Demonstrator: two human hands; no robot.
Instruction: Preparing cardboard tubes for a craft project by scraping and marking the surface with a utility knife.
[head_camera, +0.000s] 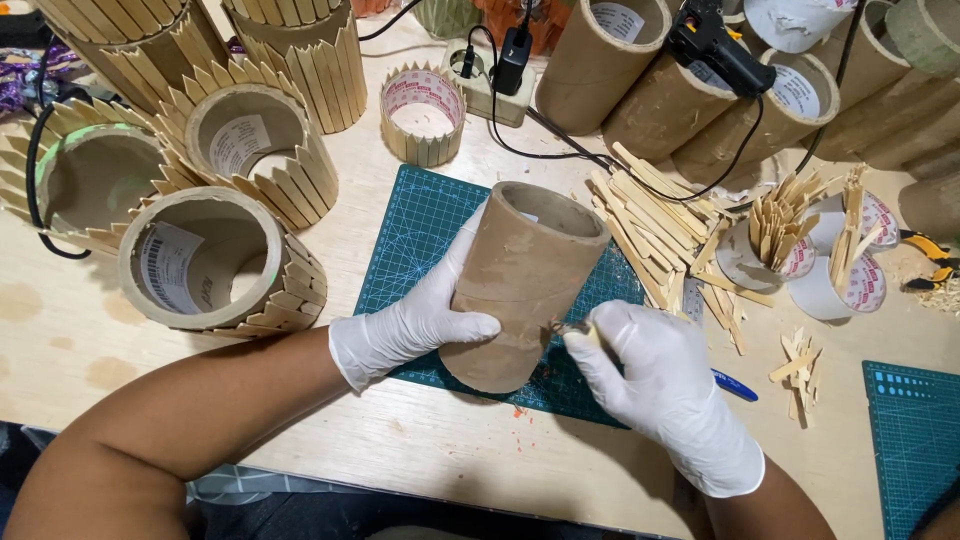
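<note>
The cardboard tube (520, 285) stands on the green mat (420, 225), its long axis leaning far, open mouth upward. The left hand (415, 325) grips its left side; the right hand (650, 375) pinches a small piece against its right side.

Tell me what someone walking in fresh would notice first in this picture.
Two white-gloved hands at the centre: the left hand grips a bare cardboard tube standing on a green cutting mat, while the right hand presses something small against its side. To the left stand tubes clad in wooden sticks, and a loose pile of sticks lies to the right.
</note>
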